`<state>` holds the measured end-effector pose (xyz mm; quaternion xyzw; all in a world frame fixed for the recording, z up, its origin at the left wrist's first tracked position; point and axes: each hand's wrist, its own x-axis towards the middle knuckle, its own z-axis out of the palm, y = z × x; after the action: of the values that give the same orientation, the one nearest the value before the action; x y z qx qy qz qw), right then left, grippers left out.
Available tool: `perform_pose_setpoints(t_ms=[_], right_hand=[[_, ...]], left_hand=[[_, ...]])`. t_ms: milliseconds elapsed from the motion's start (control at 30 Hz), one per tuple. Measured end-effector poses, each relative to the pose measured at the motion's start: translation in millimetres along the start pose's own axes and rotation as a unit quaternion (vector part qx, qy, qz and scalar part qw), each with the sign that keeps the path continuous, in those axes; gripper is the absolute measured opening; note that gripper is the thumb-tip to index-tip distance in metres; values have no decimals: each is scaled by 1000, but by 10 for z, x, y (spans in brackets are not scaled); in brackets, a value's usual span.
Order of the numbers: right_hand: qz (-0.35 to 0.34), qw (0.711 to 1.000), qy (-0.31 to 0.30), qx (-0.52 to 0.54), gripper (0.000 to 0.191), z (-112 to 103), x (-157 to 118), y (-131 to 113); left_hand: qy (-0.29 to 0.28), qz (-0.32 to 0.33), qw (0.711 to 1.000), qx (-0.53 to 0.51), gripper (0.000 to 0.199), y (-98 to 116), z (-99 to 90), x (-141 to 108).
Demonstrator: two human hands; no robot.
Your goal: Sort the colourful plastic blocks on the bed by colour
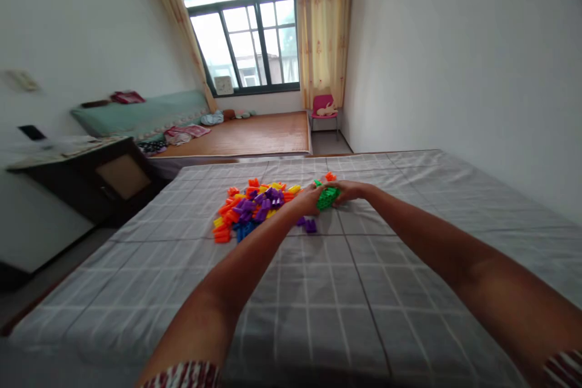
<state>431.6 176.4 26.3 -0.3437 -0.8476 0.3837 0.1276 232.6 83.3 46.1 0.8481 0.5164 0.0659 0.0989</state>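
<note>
Between my two hands is a cluster of green plastic building blocks (328, 198), close above or on the checked sheet. My left hand (310, 199) curls against its left side, and my right hand (349, 190) wraps its right side. Some fingertips are hidden behind the blocks. Left of my hands spreads a loose pile of orange, yellow, purple and blue blocks (245, 209), partly covered by my left forearm. A purple block (310, 226) lies just below my left hand. Just beyond the green cluster sits an orange block (330, 176).
A grey checked sheet (291, 291) covers the surface under the blocks. A dark cabinet (104, 179) stands at the left. Beyond are a second bed with a brown mat (264, 133), a pink chair (324, 106) and a window (245, 36). A white wall (454, 60) runs along the right.
</note>
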Motion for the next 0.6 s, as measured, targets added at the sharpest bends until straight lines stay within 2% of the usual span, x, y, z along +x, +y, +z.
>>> perform_pose_setpoints(t_ms=[167, 300, 467, 600], right_hand=[[-8, 989, -12, 145, 68, 608, 628, -785], [-1, 983, -41, 182, 64, 915, 993, -1347], [-30, 967, -61, 246, 65, 1096, 1193, -1853], [-72, 950, -70, 297, 62, 1005, 1177, -2002]], left_hand=[[88, -26, 995, 35, 71, -525, -328, -706], [135, -88, 985, 55, 54, -876, -553, -1225], [160, -185, 967, 71, 48, -1327, -601, -1668], [188, -220, 956, 35, 46, -1684, -520, -1856]])
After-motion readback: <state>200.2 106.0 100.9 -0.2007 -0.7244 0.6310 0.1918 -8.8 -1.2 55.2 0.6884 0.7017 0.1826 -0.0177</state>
